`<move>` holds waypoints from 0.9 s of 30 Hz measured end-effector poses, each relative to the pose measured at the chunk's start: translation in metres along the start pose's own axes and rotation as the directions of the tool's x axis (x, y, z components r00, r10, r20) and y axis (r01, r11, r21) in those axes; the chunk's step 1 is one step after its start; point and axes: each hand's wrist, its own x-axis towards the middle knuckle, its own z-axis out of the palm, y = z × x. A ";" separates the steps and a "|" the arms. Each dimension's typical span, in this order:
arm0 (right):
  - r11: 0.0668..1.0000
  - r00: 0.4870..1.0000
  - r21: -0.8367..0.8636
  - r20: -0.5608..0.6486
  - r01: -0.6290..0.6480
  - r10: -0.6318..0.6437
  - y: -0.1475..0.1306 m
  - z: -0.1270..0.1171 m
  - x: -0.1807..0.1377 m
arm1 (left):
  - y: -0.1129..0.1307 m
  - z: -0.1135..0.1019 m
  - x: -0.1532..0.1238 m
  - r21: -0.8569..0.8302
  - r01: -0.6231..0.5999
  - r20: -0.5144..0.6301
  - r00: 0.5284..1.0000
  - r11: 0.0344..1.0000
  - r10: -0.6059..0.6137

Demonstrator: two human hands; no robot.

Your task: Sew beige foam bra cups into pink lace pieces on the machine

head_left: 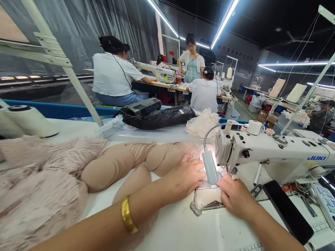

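Observation:
A white JUKI sewing machine stands before me, its needle area lit and partly hidden behind a grey gooseneck lamp. My left hand, with a ring on one finger, is closed on thin pale pink fabric left of the needle area. Close to the presser foot, my right hand is closed, thumb and fingers pinched at the fabric's near edge; the lamp hides part of what it grips. Layered beige bra cups trail left from my left hand across the table.
Pale pink lace is heaped at left, near thread cones. A black phone, small scissors and cables lie right. Behind the table are a black bag and co-workers, one in a white shirt at another machine.

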 end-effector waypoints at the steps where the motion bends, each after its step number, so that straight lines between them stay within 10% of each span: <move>1: 1.000 1.000 0.014 -0.004 0.015 -0.015 0.001 -0.001 -0.002 | 0.000 -0.012 -0.009 0.029 0.044 -0.005 0.999 0.999 -0.044; 7: 0.991 0.996 0.110 -0.053 0.075 -0.070 0.012 0.005 -0.014 | 0.022 -0.083 -0.119 0.117 0.383 -0.172 0.917 0.916 -0.361; 12: 0.960 0.984 0.217 -0.042 0.179 -0.174 -0.008 -0.004 -0.010 | 0.060 -0.048 -0.190 -0.017 0.430 -0.097 0.898 0.903 -0.429; 15: 0.911 0.966 0.327 -0.033 0.252 -0.255 -0.044 -0.023 -0.006 | 0.077 -0.029 -0.187 -0.239 0.409 -0.155 0.879 0.881 -0.451; 18: 0.843 0.963 0.472 -0.054 0.256 -0.263 -0.084 -0.039 -0.001 | 0.088 -0.038 -0.163 -0.552 0.508 0.001 0.794 0.662 -0.608; 23: 0.551 0.979 0.809 0.180 -0.203 0.097 -0.118 -0.038 0.006 | 0.092 -0.050 -0.120 -0.819 0.544 0.246 0.619 0.182 -0.746; 27: 0.442 0.939 0.834 0.247 -0.331 0.238 -0.112 -0.027 0.007 | 0.090 -0.035 -0.104 -0.858 0.513 0.343 0.562 -0.008 -0.753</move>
